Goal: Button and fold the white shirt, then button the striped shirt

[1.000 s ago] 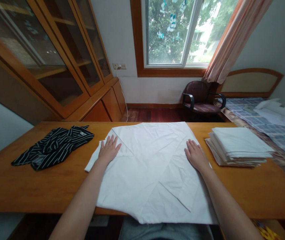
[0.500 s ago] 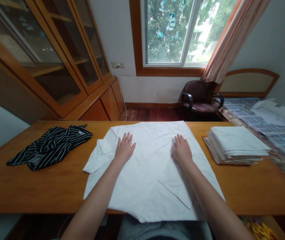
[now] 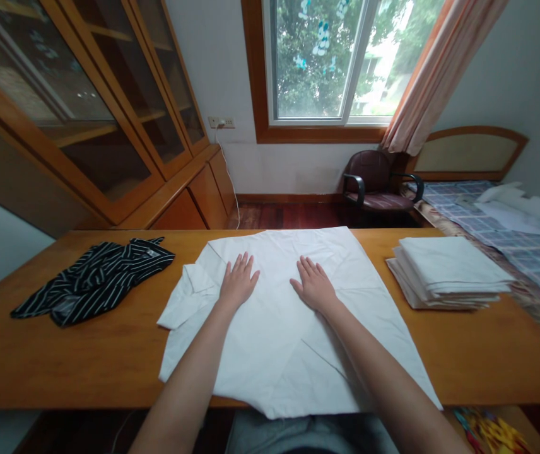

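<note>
A white garment (image 3: 274, 340), which looks like a short-sleeved shirt or coat, lies spread over the middle of the table, its lower end hanging past the front edge. On its upper left part my left hand (image 3: 239, 279) rests flat, fingers stretched out. My right hand (image 3: 315, 285) also lies flat on the cloth, nearer the centre, with its fingers apart. Neither hand grips anything. One sleeve (image 3: 187, 296) sticks out at the left, partly folded. A dark slit or seam line runs slantwise across the lower right, partly covered by my right forearm.
A crumpled black striped cloth (image 3: 97, 277) lies on the wooden table (image 3: 85, 366) at left. A stack of folded white cloth (image 3: 450, 271) sits at right. Beyond stand a glass-door cabinet (image 3: 166, 183), an armchair (image 3: 374, 180) and a bed (image 3: 516, 233).
My right hand has slid left across the white garment, closer to my left hand. My left hand has stayed nearly in place.
</note>
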A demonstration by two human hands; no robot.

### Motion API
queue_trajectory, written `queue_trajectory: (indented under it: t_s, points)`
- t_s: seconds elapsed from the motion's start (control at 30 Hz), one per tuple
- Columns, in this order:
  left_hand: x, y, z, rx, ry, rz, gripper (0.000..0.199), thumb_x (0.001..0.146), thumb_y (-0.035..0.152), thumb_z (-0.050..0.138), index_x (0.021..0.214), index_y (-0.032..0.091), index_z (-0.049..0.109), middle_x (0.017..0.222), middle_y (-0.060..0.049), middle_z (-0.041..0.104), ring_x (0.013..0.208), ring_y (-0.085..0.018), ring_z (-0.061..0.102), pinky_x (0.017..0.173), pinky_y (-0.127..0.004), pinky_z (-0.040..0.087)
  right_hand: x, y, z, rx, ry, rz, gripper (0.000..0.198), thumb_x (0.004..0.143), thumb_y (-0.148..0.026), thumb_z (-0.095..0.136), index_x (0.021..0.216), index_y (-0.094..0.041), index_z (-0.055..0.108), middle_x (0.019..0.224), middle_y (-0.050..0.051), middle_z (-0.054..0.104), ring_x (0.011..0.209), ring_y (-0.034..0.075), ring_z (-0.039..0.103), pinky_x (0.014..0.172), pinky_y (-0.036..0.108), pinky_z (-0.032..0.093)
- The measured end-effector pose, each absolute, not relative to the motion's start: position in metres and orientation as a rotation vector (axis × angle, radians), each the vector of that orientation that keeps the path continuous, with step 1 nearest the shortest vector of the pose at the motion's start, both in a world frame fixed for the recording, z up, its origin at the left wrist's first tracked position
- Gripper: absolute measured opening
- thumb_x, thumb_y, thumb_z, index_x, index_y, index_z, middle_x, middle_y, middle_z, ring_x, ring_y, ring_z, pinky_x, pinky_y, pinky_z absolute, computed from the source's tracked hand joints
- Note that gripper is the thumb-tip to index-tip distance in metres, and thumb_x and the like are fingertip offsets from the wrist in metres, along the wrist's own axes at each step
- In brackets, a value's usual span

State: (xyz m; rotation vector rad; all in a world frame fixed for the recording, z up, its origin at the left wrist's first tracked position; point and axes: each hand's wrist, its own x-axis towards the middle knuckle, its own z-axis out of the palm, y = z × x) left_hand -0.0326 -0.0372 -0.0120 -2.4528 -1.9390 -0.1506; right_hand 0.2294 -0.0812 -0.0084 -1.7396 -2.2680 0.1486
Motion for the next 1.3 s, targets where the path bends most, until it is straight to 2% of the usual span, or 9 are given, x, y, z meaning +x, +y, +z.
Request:
queue_trajectory:
  t_s: [0.17,0.33,0.6,0.9,1.3]
  points:
    - [-0.032,-0.037,-0.012,-2.449,-1.941,-0.144,0.061,0.101,0.047,0.028,0.156,0.019,0.027,0.163,-0.007,0.020,0.151,-0.025,0.017,0.122,-0.052,0.013,0.291,-0.070,-0.011,-1.814,-2.310,0.137,0.063,0.101,-0.047,0.033,0.151,-0.009,0.037,0.160,0.015,0.028,0.149,0.026,0.023,0.120,0.044,0.021]
    - [-0.032,-0.036,-0.013,-2.446,-1.951,-0.149,0.061,0.101,0.048,0.027,0.156,0.021,0.028,0.163,-0.006,0.020,0.152,-0.024,0.017,0.123,-0.051,0.012,0.340,-0.069,-0.015,-1.927,-2.236,0.069,0.060,0.102,-0.045,0.029,0.151,-0.011,0.037,0.160,0.013,0.028,0.149,0.025,0.025,0.119,0.046,0.024]
    - [-0.032,-0.037,-0.012,-2.444,-1.952,-0.153,0.061,0.101,0.047,0.027,0.155,0.019,0.028,0.163,-0.007,0.021,0.151,-0.024,0.017,0.122,-0.051,0.013,0.352,-0.082,-0.007,-1.958,-2.131,0.040,0.051,0.102,-0.030,0.028,0.145,-0.012,0.047,0.155,0.013,0.040,0.145,0.026,0.034,0.117,0.047,0.028]
    - [-0.032,-0.036,-0.013,-2.437,-1.947,-0.148,0.062,0.101,0.048,0.026,0.155,0.018,0.028,0.163,-0.006,0.020,0.151,-0.025,0.017,0.122,-0.051,0.013,0.336,-0.130,-0.013,-1.943,-2.191,-0.005,0.055,0.102,-0.041,0.031,0.149,-0.014,0.041,0.158,0.012,0.035,0.147,0.027,0.030,0.118,0.050,0.026]
    - [-0.030,-0.022,-0.014,-2.437,-1.965,-0.162,0.062,0.101,0.048,0.026,0.155,0.019,0.028,0.163,-0.006,0.020,0.152,-0.024,0.017,0.123,-0.051,0.012,0.370,-0.102,-0.022,-2.011,-2.169,-0.049,0.057,0.102,-0.042,0.029,0.149,-0.012,0.040,0.159,0.011,0.034,0.147,0.026,0.029,0.119,0.046,0.025]
